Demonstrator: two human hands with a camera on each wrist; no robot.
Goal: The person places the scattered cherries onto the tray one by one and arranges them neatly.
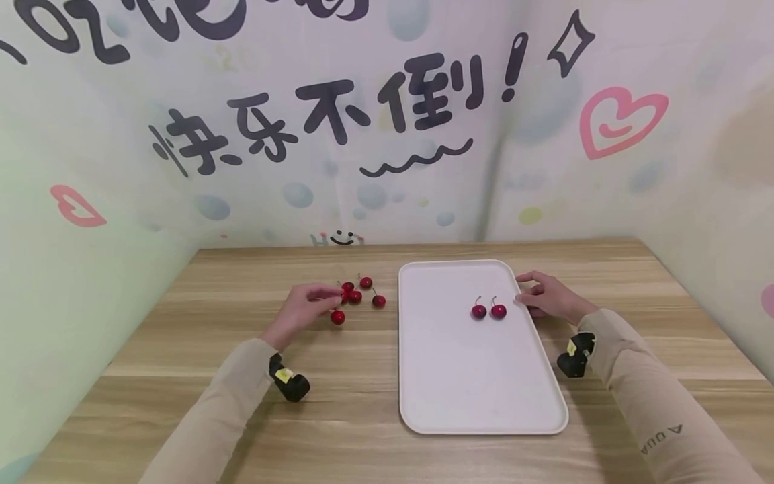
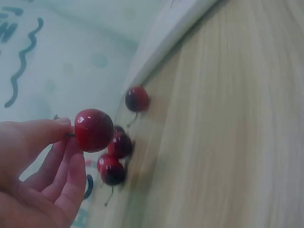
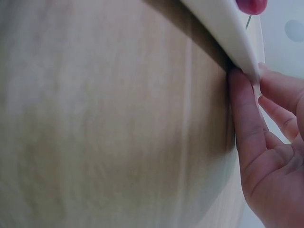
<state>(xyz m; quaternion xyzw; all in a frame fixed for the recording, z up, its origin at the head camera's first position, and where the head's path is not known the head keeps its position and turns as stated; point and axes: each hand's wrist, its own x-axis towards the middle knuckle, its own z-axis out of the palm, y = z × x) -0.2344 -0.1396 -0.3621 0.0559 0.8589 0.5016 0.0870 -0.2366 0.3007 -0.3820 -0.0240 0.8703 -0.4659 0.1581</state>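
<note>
And here, with the white tray (image 1: 484,383) taken as the dial, a cherry (image 2: 94,130) is pinched by its stem (image 2: 71,135) between the thumb and fingers of the left hand (image 1: 304,310), out at nine o'clock, well apart from the rim. Just past it, nearer ten o'clock, five loose cherries (image 1: 355,296) are seen on the wooden tabletop (image 1: 338,430), most of them bunched close, one partly hidden by the fingers.

Over at two o'clock, the tray's edge is held between thumb and fingers by the right hand (image 1: 553,298); in the right wrist view the lip is met by a fingertip from below.

On the tray itself, two more cherries (image 1: 498,311) are laid side by side, at twelve and one o'clock from its middle, their stems pointed upward toward twelve. A black wrist camera (image 1: 577,355) is worn at each beige sleeve (image 1: 659,410), and twelve o'clock beyond the table is filled by a wall (image 1: 338,202) printed with dark lettering.
</note>
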